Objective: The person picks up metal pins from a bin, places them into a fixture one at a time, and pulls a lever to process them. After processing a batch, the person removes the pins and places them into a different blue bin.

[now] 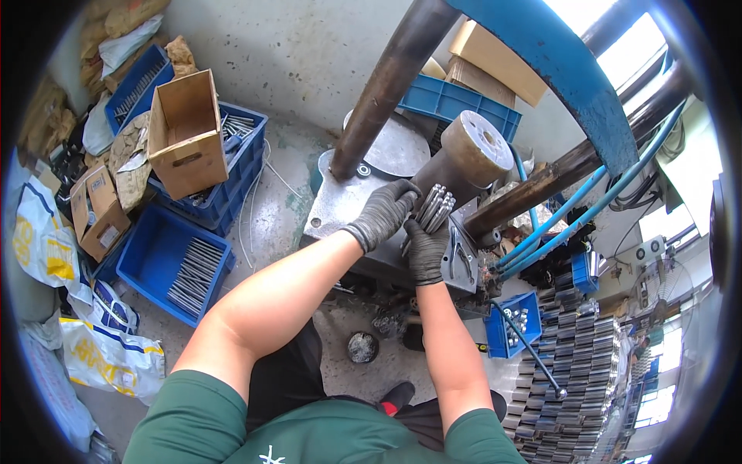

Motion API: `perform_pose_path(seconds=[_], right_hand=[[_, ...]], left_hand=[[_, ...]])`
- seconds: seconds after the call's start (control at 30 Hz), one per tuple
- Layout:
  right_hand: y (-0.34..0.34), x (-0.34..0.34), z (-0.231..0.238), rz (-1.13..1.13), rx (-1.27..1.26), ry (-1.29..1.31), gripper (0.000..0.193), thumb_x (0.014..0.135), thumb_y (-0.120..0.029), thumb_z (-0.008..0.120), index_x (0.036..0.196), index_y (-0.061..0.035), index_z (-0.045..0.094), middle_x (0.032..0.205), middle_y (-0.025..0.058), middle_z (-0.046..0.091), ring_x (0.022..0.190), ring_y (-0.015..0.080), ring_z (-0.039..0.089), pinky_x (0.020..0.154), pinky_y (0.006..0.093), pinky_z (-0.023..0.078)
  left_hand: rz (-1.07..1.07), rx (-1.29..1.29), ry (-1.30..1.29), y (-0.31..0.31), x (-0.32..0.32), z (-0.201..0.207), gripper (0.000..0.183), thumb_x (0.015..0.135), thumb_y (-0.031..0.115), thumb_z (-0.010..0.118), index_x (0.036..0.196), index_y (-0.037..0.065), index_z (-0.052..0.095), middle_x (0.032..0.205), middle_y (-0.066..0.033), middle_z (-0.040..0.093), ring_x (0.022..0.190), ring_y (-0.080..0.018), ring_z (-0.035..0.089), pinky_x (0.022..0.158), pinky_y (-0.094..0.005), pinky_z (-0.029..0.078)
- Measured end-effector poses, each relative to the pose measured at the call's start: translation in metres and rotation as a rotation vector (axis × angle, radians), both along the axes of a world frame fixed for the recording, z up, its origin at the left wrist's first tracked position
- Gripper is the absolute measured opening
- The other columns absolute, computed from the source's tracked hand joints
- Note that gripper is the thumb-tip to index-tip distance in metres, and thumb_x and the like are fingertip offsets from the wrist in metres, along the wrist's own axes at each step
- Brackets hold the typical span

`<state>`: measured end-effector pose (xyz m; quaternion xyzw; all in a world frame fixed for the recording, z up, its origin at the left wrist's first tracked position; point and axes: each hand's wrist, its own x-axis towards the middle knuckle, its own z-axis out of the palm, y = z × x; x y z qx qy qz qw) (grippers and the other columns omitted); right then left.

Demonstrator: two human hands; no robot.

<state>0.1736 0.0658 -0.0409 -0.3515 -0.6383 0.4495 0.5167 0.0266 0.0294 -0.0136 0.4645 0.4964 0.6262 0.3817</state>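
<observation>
Both my hands wear dark grey gloves and are over the bed of a press with a thick steel ram. My right hand is wrapped around a bundle of thin metal rods, their ends sticking up beside the ram. Just left of it, my left hand has its fingers bent together close to the ram and the bundle. What those fingers hold, if anything, is hidden. A pair of pliers lies on the bed to the right of my right hand.
Steel columns and a blue frame rise around the bed. Blue hoses run along the right. At left are a blue bin of rods and a cardboard box. Stacked metal parts stand right, near a small blue bin.
</observation>
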Motion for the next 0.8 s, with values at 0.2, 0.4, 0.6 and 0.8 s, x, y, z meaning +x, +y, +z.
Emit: perform_pose_path(seconds=[0.2,0.4,0.6,0.8], right_hand=[[0.005,-0.012,0.020,0.137,-0.684,0.118,0.029,0.085,-0.006,0.073,0.113,-0.0013,0.066,0.092,0.0092,0.070,0.078,0.0218,0.071,0.065,0.0347,0.058],[0.040,-0.016,0.026,0.139,-0.920,-0.047,0.020,0.096,-0.016,0.063,0.111,-0.0028,0.068,0.096,0.0138,0.074,0.083,0.0277,0.073,0.075,0.0420,0.062],[0.034,-0.009,0.057,0.116,-0.925,-0.189,0.015,0.095,-0.018,0.062,0.104,-0.0064,0.066,0.089,0.0120,0.072,0.072,0.0256,0.070,0.065,0.0431,0.060],[0.027,0.016,0.053,0.098,-0.864,-0.094,0.017,0.090,-0.010,0.069,0.104,-0.0055,0.061,0.096,0.0102,0.068,0.081,0.0246,0.069,0.067,0.0426,0.060]], left_hand=[[0.255,-0.052,0.020,0.001,0.020,0.002,0.032,0.105,0.022,0.056,0.128,0.002,0.062,0.115,-0.0165,0.071,0.109,-0.0255,0.066,0.101,-0.0370,0.049],[0.339,-0.119,0.024,0.013,0.023,-0.016,0.038,0.103,0.028,0.056,0.130,0.003,0.063,0.133,-0.0233,0.061,0.125,-0.0373,0.060,0.108,-0.0430,0.046],[0.359,-0.001,0.402,0.014,0.004,-0.030,0.030,0.096,0.018,0.061,0.122,0.003,0.067,0.128,-0.0227,0.063,0.120,-0.0384,0.061,0.107,-0.0436,0.047],[0.274,-0.063,0.362,0.017,-0.006,-0.029,0.027,0.096,0.008,0.056,0.119,0.002,0.067,0.123,-0.0218,0.064,0.116,-0.0353,0.063,0.104,-0.0417,0.049]])
